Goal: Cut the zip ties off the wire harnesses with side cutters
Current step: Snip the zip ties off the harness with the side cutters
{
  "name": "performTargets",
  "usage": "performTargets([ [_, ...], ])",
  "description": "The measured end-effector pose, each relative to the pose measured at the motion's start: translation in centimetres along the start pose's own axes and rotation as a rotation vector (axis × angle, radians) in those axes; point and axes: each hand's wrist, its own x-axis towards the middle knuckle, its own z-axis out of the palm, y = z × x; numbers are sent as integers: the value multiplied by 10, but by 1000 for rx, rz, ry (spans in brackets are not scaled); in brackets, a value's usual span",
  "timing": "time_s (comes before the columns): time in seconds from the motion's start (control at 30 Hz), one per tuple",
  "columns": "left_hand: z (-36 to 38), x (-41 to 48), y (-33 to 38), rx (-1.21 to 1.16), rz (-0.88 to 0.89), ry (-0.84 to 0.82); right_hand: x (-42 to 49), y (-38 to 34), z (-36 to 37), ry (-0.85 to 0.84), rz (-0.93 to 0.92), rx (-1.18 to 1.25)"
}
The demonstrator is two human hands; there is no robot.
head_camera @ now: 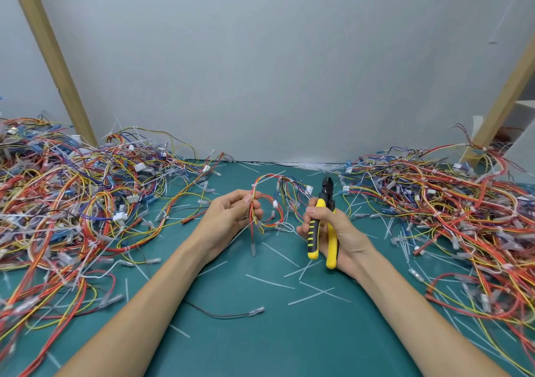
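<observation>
Harness work, mid-table: my left hand [231, 217] pinches a small wire harness [270, 203] of red, yellow and black leads between thumb and fingertips. Its loops rise above my fingers and one red lead with a clear-sleeved terminal hangs down toward the tabletop [260, 342]. My right hand [341, 232] is wrapped around the yellow-and-black handles of the side cutters [327, 197]. It holds them upright just beside the harness, with the black nose pointing away toward the grey wall [275, 58]. The cutting tips look closed and touch no wire. Loose white zip-tie offcuts [269, 281] lie scattered over the green surface between and in front of my forearms, and a single dark wire with a clear terminal [231, 314] lies nearer to me. A big tangled pile of harnesses [72, 197] sits to my left and another pile [451, 211] to my right. A slanted wooden post [49, 55] stands behind the left pile.
</observation>
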Motion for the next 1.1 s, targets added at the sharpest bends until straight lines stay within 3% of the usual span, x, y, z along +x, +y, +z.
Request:
performTargets([
  [0.4, 0, 1, -1, -9, -2, 0, 1, 5, -4, -221, -26, -236],
  [0.6, -1, 1, -1, -2, -2, 0, 3, 4, -3, -216, -4, -282],
  [0.9, 0, 0, 0, 2, -1, 8, 3, 0, -8, -220, 49, -24],
  [1.1, 0, 0, 0, 2, -6, 9, 5, -1, -8, -111, 97, 32],
])
